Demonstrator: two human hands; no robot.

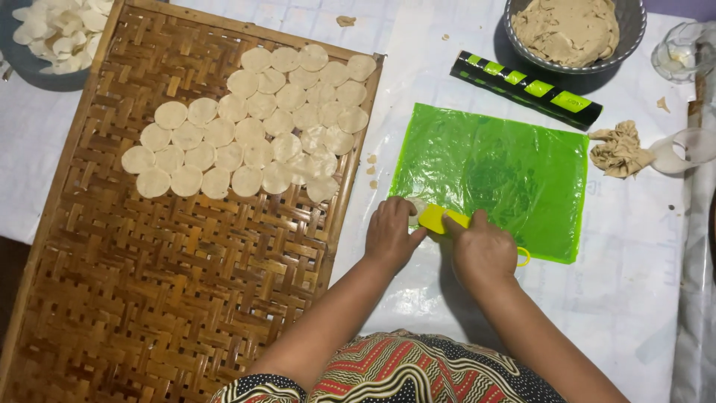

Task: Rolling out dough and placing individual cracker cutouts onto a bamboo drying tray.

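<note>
Bright even overhead light, soft shadows, sharp focus (glare on plastic).

One woven tray [186, 298]; one green sheet [507, 172]; one dough bowl [630, 30]; two hands.

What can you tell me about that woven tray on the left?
The woven bamboo tray is a large rectangle of brown interlaced strips with a raised wooden-looking rim, lying flat and slightly askew on the white-covered table. Pale round dough discs sit in overlapping rows on its upper half; the lower half is bare weave. The left hand works just beyond its right rim.
</note>
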